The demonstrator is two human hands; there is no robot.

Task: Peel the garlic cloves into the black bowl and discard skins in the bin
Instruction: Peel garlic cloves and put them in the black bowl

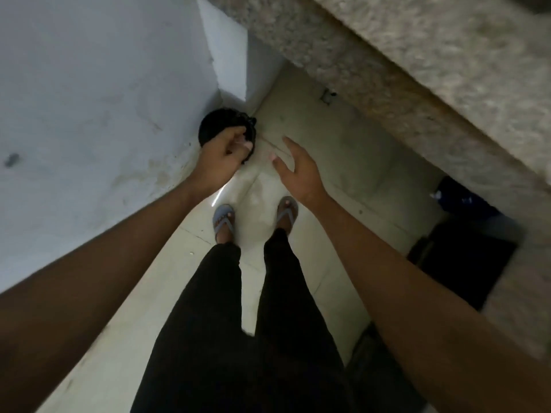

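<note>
A: Where is your left hand (219,158)?

B: It hangs over the round black bin (221,124), which stands on the pale tiled floor (301,251) in the corner by the white wall (89,93). Your fingers are curled around small pale scraps, likely garlic skins (243,142), though the blur keeps me from being sure.

A: And your right hand (293,169)?

B: Its fingers are spread loosely and it holds nothing, out over the floor just right of the bin.

A: What else is near you?

B: The speckled stone desk (432,64) runs along your right side. Your feet, in grey-blue sandals (223,217), stand below your hands.
</note>
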